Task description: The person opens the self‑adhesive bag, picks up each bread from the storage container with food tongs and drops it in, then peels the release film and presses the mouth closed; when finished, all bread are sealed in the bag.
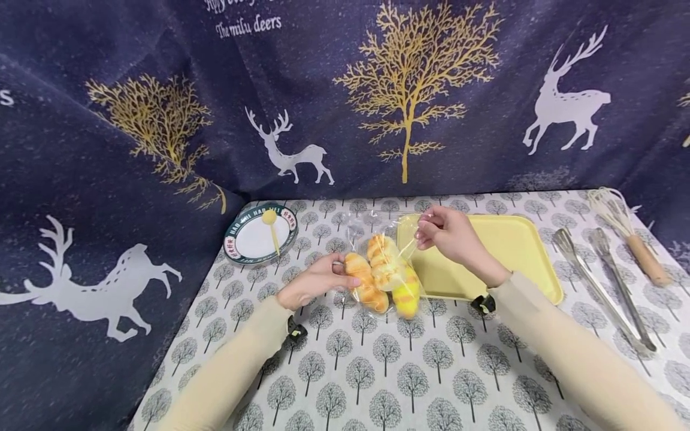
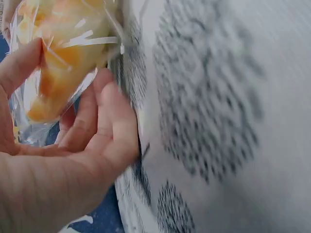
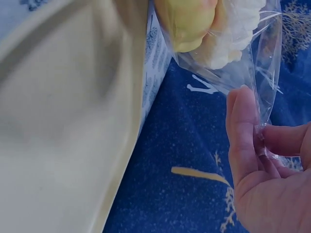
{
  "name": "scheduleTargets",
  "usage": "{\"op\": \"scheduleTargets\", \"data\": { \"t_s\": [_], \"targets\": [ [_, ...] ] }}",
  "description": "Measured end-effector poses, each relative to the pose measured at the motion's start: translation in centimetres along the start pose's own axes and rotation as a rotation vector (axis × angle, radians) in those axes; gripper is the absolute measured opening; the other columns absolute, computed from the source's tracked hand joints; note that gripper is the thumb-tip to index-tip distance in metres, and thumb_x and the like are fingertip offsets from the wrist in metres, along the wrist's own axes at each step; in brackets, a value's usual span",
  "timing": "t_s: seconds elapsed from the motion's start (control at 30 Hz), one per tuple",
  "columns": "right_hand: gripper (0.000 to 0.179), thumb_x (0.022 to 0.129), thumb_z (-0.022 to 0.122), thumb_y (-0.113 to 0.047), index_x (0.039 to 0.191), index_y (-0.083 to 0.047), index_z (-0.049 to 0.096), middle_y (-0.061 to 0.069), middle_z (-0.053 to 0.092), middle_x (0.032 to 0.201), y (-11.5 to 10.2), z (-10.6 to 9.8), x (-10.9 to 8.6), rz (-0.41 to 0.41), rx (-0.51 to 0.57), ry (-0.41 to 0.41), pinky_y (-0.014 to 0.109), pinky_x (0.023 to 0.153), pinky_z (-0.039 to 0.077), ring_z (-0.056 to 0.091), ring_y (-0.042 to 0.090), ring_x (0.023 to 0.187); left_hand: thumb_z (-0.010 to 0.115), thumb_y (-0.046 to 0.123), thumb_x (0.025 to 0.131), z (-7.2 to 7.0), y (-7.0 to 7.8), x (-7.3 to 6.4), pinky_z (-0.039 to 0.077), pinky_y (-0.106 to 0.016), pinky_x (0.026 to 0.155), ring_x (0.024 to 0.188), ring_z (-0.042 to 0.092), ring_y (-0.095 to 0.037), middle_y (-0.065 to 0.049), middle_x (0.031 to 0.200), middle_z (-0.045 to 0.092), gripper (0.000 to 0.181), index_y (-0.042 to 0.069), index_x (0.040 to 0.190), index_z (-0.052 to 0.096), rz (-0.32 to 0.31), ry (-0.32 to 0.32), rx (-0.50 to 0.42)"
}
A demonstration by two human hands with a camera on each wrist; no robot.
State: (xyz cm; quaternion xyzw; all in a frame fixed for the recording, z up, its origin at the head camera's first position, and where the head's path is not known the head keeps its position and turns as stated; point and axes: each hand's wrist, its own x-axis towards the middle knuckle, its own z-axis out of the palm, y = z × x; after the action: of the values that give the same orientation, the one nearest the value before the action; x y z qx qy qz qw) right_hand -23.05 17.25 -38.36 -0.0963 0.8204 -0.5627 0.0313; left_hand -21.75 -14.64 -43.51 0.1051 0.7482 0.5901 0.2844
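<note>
A clear plastic bag [image 1: 358,230] holds several bread rolls, and both hands have it over the table. Inside it are an orange-brown roll [image 1: 366,284], a paler ridged roll [image 1: 384,257] and a yellow roll [image 1: 408,293]. My left hand [image 1: 315,280] grips the bag's left side around the orange-brown roll, thumb across the front. In the left wrist view its fingers [image 2: 87,114] curl behind the plastic. At the bag's upper right, my right hand [image 1: 453,236] pinches the gathered plastic between thumb and fingers, as the right wrist view shows too.
Behind the right hand lies a yellow tray [image 1: 485,251]. An oval plate [image 1: 253,242] with a small yellow spoon [image 1: 273,230] on it sits at the back left. Metal tongs [image 1: 604,287] and a wooden-handled whisk [image 1: 633,239] lie at the right. A dark patterned cloth [image 1: 302,78] hangs behind the table.
</note>
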Motion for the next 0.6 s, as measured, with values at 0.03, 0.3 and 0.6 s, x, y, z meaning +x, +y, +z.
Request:
{"op": "scheduleTargets", "data": {
  "t_s": [0.03,0.3,0.6],
  "targets": [
    [0.017,0.112,0.056,-0.004,0.118,0.011,0.061,0.027,0.076,0.100,0.0,-0.3,-0.4,-0.002,0.006,0.006,0.029,0.076,0.069,0.075,0.007,0.075,0.077,0.001,0.097,0.2,0.1,0.1,0.062,-0.025,0.084,0.091,0.069,-0.012,0.002,0.102,0.069,0.048,0.001,0.139,0.055,0.003,-0.011,-0.033],
    [0.023,0.112,0.057,-0.007,0.124,0.013,0.058,0.010,0.080,0.093,-0.4,-3.1,-3.1,0.035,0.079,0.055,0.032,0.080,0.070,0.078,0.006,0.075,0.067,-0.002,0.102,1.5,2.4,1.7,0.068,-0.026,0.083,0.090,0.074,-0.015,-0.011,0.122,0.066,0.047,-0.008,0.146,0.050,0.032,-0.006,-0.135],
    [0.015,0.108,0.056,-0.007,0.109,0.007,0.060,-0.009,0.077,0.077,0.6,-6.9,-6.2,0.116,0.051,0.074,0.030,0.075,0.070,0.079,0.009,0.071,0.069,0.005,0.103,2.1,5.6,6.4,0.066,-0.030,0.071,0.083,0.073,-0.014,-0.002,0.105,0.071,0.047,0.004,0.144,0.048,0.071,0.114,-0.158]
  ]
}}
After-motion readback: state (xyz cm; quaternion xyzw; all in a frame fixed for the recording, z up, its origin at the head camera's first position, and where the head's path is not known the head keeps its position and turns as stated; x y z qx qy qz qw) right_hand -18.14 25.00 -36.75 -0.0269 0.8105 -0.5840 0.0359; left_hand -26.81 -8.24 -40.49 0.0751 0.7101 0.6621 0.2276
